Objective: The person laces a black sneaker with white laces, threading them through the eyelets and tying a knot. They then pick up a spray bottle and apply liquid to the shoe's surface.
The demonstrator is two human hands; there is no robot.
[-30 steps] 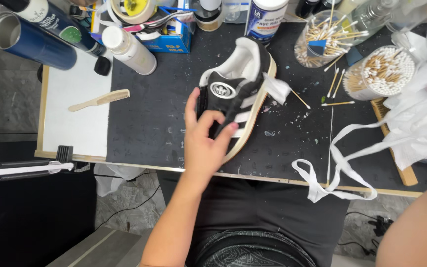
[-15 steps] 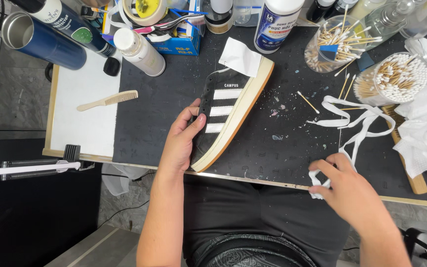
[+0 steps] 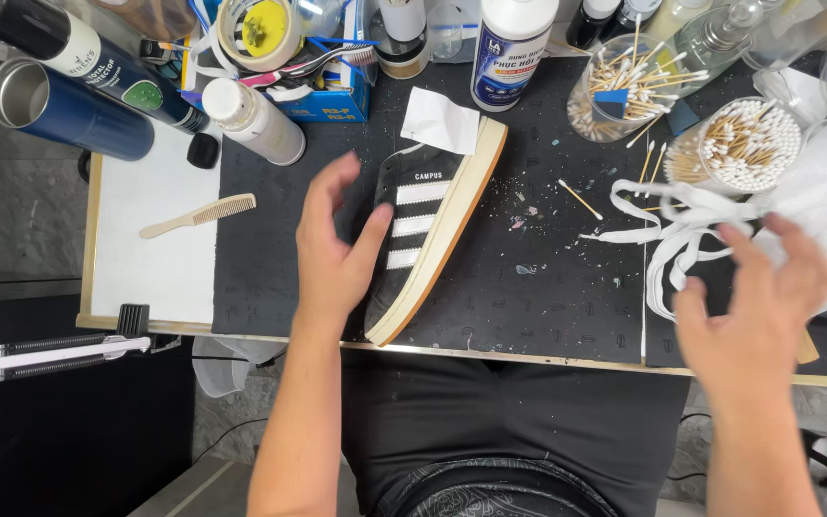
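The desk (image 3: 289, 249) carries a black sneaker (image 3: 428, 230) lying on its side, 3 white stripes up, long axis running from the near edge toward the far right. The left hand (image 3: 332, 254) is spread open just left of it, thumb at its upper, gripping nothing. Well right, the right hand (image 3: 753, 306) hovers open over white laces (image 3: 677, 225).

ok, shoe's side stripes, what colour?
White, three stripes on the black shoe; head view.
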